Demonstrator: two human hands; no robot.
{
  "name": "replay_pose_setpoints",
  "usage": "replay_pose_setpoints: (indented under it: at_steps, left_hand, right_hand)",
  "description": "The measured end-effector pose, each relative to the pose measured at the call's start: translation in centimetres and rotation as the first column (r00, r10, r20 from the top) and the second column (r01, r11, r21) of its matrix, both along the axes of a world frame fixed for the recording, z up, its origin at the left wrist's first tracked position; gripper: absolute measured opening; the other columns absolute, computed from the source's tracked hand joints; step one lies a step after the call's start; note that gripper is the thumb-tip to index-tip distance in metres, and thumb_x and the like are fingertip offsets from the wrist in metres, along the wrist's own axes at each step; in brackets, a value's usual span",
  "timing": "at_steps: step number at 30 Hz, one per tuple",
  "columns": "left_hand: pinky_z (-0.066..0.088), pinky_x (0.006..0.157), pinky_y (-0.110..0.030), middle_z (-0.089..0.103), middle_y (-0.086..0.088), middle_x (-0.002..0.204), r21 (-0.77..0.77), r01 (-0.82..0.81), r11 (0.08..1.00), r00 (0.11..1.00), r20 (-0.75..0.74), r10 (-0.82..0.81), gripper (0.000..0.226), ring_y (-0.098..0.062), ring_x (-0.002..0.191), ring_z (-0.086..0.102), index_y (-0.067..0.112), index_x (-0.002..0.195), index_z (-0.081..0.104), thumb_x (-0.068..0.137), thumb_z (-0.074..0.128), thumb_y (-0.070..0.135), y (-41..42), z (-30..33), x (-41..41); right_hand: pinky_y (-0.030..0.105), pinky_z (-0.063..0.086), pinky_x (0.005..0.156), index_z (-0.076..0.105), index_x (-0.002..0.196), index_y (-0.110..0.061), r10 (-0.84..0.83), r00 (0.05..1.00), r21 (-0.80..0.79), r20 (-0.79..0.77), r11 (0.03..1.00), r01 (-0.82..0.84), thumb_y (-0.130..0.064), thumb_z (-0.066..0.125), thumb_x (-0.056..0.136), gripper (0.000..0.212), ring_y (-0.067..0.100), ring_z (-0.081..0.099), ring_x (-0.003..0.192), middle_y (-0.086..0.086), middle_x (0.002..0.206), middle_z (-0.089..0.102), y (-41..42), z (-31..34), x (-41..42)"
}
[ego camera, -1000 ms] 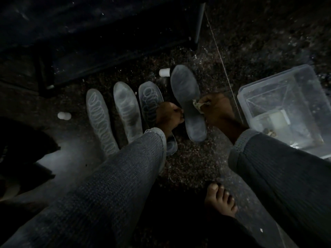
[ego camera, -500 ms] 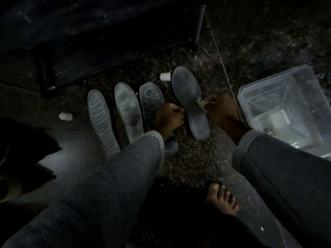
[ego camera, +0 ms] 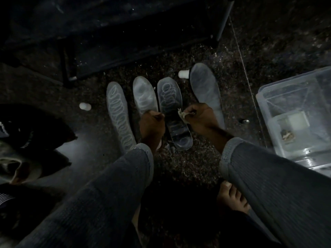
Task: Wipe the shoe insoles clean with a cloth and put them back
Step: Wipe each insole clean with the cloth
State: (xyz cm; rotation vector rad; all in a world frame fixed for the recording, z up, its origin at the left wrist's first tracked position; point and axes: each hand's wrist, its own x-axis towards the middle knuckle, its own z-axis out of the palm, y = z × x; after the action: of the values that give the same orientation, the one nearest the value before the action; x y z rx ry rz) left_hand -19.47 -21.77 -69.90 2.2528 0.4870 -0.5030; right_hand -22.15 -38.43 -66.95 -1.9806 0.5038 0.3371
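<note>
your clear plastic bin [ego camera: 265, 97] sits on the floor at the right; inside it lie a pale square block [ego camera: 298, 119] and a crumpled brownish scrap [ego camera: 287, 135]. no writing on it is legible. four insoles lie side by side ahead of you. your right hand [ego camera: 200, 117] is closed around a small cloth [ego camera: 183, 114], pressed on the third insole [ego camera: 172, 106]. your left hand [ego camera: 152, 122] is curled over that insole's left edge; you cannot tell whether it grips. the fourth insole [ego camera: 204, 86] lies just right.
</note>
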Motion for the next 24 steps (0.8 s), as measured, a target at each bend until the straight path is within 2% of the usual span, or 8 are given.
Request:
replay_pose_setpoints:
  at_steps: [2,5,11,14,17,20,22,24]
  left_hand:
    - [0.058,0.073,-0.050,0.071,-0.012,0.088,0.025,-0.053,0.998,0.998,-0.017,0.054,0.040,-0.034,0.084,0.069,0.018,0.086,0.067,0.071,0.053,0.052,0.5,-0.4,-0.3]
    - [0.058,0.076,-0.049,0.070,-0.014,0.090,0.026,-0.011,1.000,0.995,-0.102,0.013,0.032,-0.036,0.087,0.068,0.016,0.086,0.068,0.077,0.058,0.045,0.7,-0.5,-1.0]
    - [0.057,0.077,-0.047,0.071,-0.016,0.089,0.000,0.042,0.999,0.989,-0.140,-0.042,0.025,-0.034,0.085,0.068,0.011,0.088,0.068,0.083,0.060,0.034,0.3,-0.4,-1.4]
    - [0.058,0.075,-0.047,0.071,-0.016,0.085,-0.026,0.036,0.999,0.991,-0.131,-0.039,0.021,-0.033,0.082,0.069,0.011,0.080,0.066,0.083,0.062,0.031,-0.1,-0.5,-1.5]
    - [0.058,0.077,-0.046,0.071,-0.013,0.086,-0.032,0.072,0.997,0.985,-0.154,-0.076,0.017,-0.031,0.083,0.069,0.013,0.081,0.069,0.083,0.060,0.028,0.0,-1.2,-1.6]
    - [0.059,0.074,-0.039,0.072,-0.010,0.083,-0.053,0.011,0.999,0.983,-0.185,-0.020,0.013,-0.027,0.078,0.070,0.016,0.077,0.071,0.083,0.064,0.025,-0.1,-1.0,-1.4]
    - [0.059,0.073,-0.040,0.072,-0.016,0.088,-0.099,0.016,0.995,0.979,-0.203,-0.036,0.012,-0.032,0.080,0.070,0.011,0.083,0.072,0.084,0.063,0.018,0.0,-0.7,-1.4]
    - [0.058,0.080,-0.046,0.072,-0.018,0.091,-0.120,0.081,0.989,0.979,-0.176,-0.102,0.014,-0.036,0.086,0.069,0.006,0.090,0.070,0.085,0.060,0.014,0.2,0.4,-1.3]
  right_hand:
    - [0.050,0.054,0.068,0.071,0.076,0.000,0.018,1.000,-0.032,0.009,0.999,-0.018,-0.012,0.068,0.083,0.014,0.035,0.065,0.075,0.019,0.078,0.070,0.3,-0.1,0.0]
    - [0.045,0.055,0.069,0.070,0.077,0.000,0.051,0.999,-0.070,0.002,0.996,-0.051,-0.011,0.067,0.084,0.014,0.033,0.066,0.078,0.017,0.081,0.070,0.7,-0.8,-0.4]
    - [0.039,0.056,0.074,0.071,0.084,-0.012,0.025,0.997,-0.081,-0.070,0.996,-0.031,-0.015,0.069,0.083,0.004,0.024,0.066,0.084,0.009,0.088,0.071,1.0,-1.9,-0.7]
    - [0.034,0.055,0.073,0.067,0.078,-0.022,0.005,0.997,-0.070,-0.082,0.997,-0.010,-0.020,0.070,0.083,0.006,0.021,0.066,0.082,0.003,0.082,0.068,1.1,-1.9,-0.5]
    - [0.036,0.057,0.074,0.064,0.071,-0.026,-0.040,0.992,-0.054,-0.117,0.998,0.033,-0.023,0.073,0.081,0.014,0.021,0.066,0.081,0.001,0.079,0.067,1.4,-2.2,-0.5]
    - [0.038,0.059,0.073,0.064,0.062,-0.029,-0.069,0.989,-0.008,-0.131,0.998,0.068,-0.028,0.078,0.076,0.020,0.021,0.068,0.078,0.002,0.077,0.070,1.1,-2.3,-0.4]
    - [0.037,0.059,0.071,0.064,0.061,-0.030,-0.061,0.991,0.004,-0.123,0.998,0.062,-0.025,0.078,0.077,0.022,0.019,0.067,0.074,0.002,0.074,0.070,0.8,-1.9,-0.2]
    - [0.037,0.059,0.070,0.064,0.061,-0.030,-0.033,0.994,0.008,-0.108,0.999,0.034,-0.020,0.075,0.079,0.024,0.018,0.067,0.074,0.002,0.074,0.069,0.6,-0.8,0.2]
